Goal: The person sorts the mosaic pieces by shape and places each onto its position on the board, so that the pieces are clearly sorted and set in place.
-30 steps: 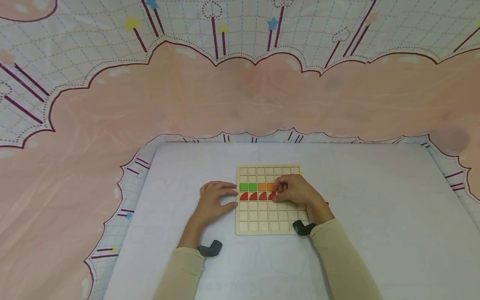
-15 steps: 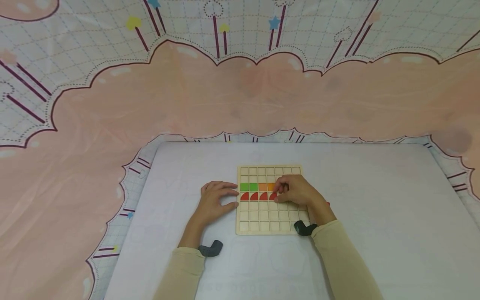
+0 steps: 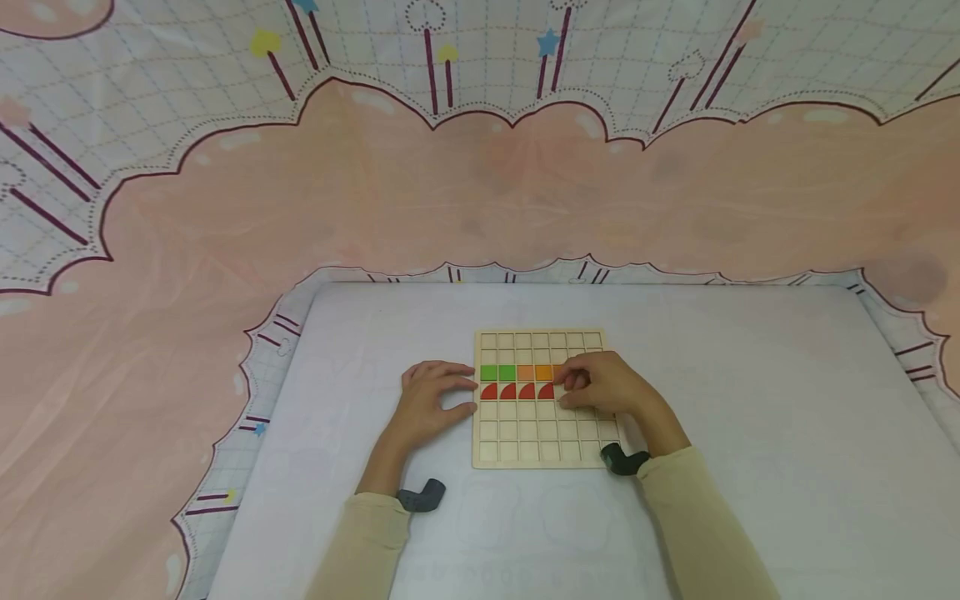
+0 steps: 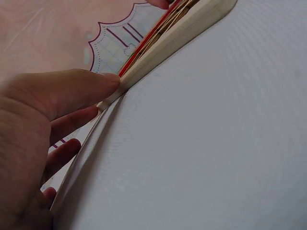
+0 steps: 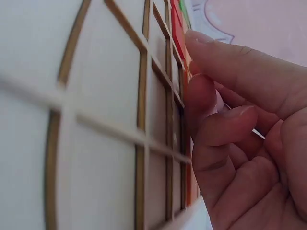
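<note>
A pale wooden grid board (image 3: 527, 431) lies on the white tabletop. One row holds two green squares (image 3: 498, 373) and several orange squares (image 3: 534, 373). Below them, several red quarter-circle tiles (image 3: 517, 392) form a second row. My left hand (image 3: 427, 404) touches the board's left edge with spread fingers; in the left wrist view its thumb (image 4: 103, 82) rests against the wooden edge. Over the board's right half is my right hand (image 3: 603, 383), fingers bent and thumb apart from the index finger. Nothing shows between the right fingers (image 5: 201, 88), close over the grid.
The white table (image 3: 750, 417) extends around the board. A patterned peach and white cloth (image 3: 525, 200) covers the area behind and left of it. Dark wrist devices (image 3: 422, 496) are worn at both sleeves.
My right hand has shifted slightly right along the rows, uncovering the last red quarter-circle tile and more of the orange squares. The left hand stays at the board's edge.
</note>
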The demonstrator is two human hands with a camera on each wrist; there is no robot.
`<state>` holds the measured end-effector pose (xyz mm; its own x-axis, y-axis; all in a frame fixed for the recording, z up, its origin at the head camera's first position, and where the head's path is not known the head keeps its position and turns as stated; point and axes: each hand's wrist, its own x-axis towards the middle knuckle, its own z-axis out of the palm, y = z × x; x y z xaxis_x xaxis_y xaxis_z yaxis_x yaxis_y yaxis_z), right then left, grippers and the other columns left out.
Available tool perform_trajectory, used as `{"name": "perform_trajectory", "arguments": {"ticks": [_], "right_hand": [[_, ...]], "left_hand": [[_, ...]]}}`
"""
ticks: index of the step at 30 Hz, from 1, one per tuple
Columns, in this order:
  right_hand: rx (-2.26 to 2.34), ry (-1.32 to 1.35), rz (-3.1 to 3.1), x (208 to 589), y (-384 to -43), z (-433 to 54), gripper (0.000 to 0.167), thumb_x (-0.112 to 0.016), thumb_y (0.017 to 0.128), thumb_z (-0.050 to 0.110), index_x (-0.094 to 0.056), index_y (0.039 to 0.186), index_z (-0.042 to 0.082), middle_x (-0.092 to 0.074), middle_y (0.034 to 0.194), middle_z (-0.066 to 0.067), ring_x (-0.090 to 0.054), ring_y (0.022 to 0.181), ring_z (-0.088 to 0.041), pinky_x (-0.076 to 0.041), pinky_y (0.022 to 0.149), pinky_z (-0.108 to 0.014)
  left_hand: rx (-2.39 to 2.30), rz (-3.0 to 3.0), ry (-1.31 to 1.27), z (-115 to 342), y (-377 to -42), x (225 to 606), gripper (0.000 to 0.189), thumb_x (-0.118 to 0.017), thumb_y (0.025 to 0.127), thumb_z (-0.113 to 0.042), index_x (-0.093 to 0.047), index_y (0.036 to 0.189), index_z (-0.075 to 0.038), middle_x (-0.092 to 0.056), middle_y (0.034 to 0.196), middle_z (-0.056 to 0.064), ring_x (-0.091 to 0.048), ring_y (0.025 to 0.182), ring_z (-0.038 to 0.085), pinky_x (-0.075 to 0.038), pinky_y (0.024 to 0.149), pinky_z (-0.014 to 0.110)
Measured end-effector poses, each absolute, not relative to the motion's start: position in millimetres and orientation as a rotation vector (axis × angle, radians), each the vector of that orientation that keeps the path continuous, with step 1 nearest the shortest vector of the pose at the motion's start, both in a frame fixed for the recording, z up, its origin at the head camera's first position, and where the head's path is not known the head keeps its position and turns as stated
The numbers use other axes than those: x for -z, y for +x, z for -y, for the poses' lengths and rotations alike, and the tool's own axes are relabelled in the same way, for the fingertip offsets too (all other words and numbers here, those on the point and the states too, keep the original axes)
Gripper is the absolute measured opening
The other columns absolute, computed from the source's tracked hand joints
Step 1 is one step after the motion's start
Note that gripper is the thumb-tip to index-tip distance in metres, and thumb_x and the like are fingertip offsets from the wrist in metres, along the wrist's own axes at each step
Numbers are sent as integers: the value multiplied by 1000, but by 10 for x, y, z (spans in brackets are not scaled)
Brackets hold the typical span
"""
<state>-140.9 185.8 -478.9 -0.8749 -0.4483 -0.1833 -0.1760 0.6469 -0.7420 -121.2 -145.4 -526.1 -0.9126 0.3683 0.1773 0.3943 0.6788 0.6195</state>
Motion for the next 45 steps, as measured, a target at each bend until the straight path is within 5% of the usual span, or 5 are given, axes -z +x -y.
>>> {"name": "perform_trajectory", "arguments": {"ticks": [11,25,32,45], "right_hand": [[1064,-313,-2596,4634,-1358,-2253,22,-84,83,23,-77,104,17,-67,87,1,-57,84,-20,-48,72,-29],[943,-168,-2579,4687,-1225,-2917,27,-81,86,32,-77,108,17,-71,105,-2,-60,100,-21,-49,86,-35],[961,-243,-2541,4745,-1180,-3063,30,-86,80,27,-78,108,21,-72,114,0,-57,112,-24,-45,94,-39],[916,-366,-2483,4766,-1205,-3100,30,-82,79,12,-80,104,29,-65,106,3,-50,108,-22,-45,88,-37]], "left_hand": [[1076,2838,-646,1461,-1222,5256,27,-82,82,-28,-78,108,-23,-68,132,-5,-51,129,23,-20,115,56],[1077,2835,-654,1444,-1214,5246,27,-83,81,-27,-78,108,-23,-69,131,-4,-51,128,23,-20,116,56],[1085,2837,-648,1448,-1204,5234,27,-82,82,-28,-78,108,-23,-69,132,-4,-51,129,24,-19,116,56],[1092,2836,-647,1453,-1197,5240,27,-82,81,-28,-78,108,-23,-68,132,-4,-51,129,24,-19,116,57]]}}
